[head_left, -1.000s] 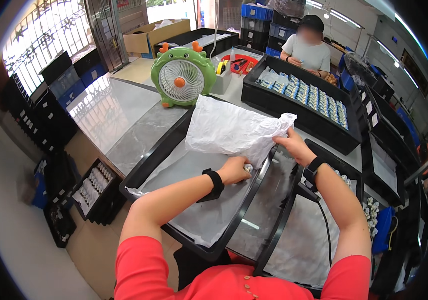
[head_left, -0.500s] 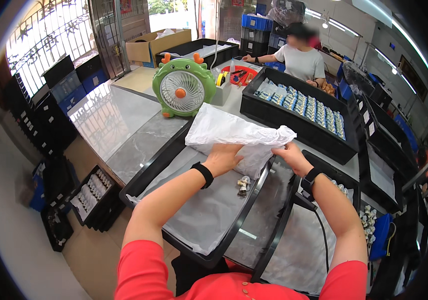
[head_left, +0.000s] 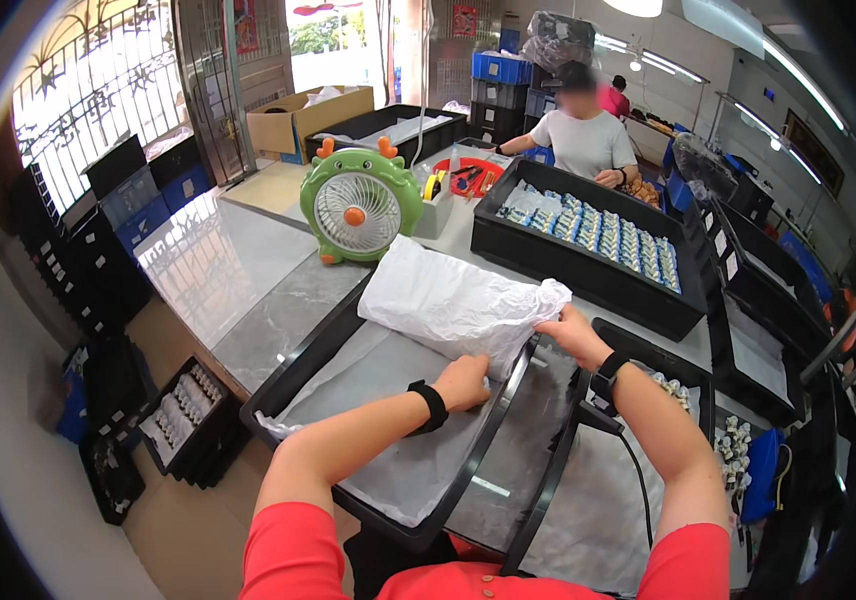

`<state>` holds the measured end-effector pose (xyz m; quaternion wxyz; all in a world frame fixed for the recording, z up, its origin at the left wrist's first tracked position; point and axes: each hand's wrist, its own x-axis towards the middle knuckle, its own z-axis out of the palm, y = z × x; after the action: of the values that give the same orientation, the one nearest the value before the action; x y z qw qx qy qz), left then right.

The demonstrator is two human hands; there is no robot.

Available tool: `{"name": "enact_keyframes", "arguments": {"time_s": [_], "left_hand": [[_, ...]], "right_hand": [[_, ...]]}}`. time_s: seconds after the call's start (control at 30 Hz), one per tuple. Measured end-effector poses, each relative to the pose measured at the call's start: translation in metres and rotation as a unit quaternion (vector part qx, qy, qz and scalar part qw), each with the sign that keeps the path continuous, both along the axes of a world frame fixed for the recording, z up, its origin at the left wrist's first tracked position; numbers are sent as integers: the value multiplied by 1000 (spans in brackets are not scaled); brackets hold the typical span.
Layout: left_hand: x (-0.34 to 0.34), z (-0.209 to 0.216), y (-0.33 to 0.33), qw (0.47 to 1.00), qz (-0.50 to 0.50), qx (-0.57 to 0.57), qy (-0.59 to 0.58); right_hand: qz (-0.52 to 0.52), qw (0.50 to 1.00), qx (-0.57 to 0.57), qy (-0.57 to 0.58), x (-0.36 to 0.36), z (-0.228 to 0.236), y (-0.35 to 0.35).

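Right grip (head_left: 580, 338): I have it clamped on the bunched right end of a crumpled white sheet (head_left: 448, 295).
Left grip (head_left: 462, 384): at the sheet's near edge, low in the lined black tray (head_left: 313, 350); I cannot tell whether its fingers are together or around something.
Crumpled white sheet: draped across the far part of that tray.
Second lined tray (head_left: 546, 480): just to the right, a black cable (head_left: 639, 470) across it.
Desk (head_left: 273, 308): grey, glossy, under the trays.
Green cartoon-animal fan (head_left: 356, 215): beyond the first tray.
Black crate (head_left: 573, 275): right of the fan, holding rows of white-and-blue parts (head_left: 598, 235).
Co-worker (head_left: 583, 142): behind the crate, white top.
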<state>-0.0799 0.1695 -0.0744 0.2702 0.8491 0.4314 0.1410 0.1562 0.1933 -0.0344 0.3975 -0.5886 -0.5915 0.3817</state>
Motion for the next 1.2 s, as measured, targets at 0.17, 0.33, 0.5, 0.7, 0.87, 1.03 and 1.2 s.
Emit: {"name": "enact_keyframes", "arguments": {"time_s": [0.17,0.33,0.5,0.7,0.87,1.03,1.2], "left_hand": [[-23,66,-10,988,-147,-32,44],[-35,110,21,988,-22,-154,-26],[-21,28,83,987,35,144,-63],[12,7,91,964,127,213,-99],[13,-12,108,959,160,202,-115],[-4,8,95,963,155,190,-106],[4,70,51,977,56,-13,-205]], "right_hand": [[-18,999,-26,-25,6,-9,3],[11,998,-50,36,12,-14,1],[15,998,-59,6,2,-4,-3],[15,993,-94,-65,-11,20,-38],[56,994,-81,-47,-4,45,-70],[31,998,-31,-40,62,62,-96],[-76,970,-85,-214,150,41,-133]]}}
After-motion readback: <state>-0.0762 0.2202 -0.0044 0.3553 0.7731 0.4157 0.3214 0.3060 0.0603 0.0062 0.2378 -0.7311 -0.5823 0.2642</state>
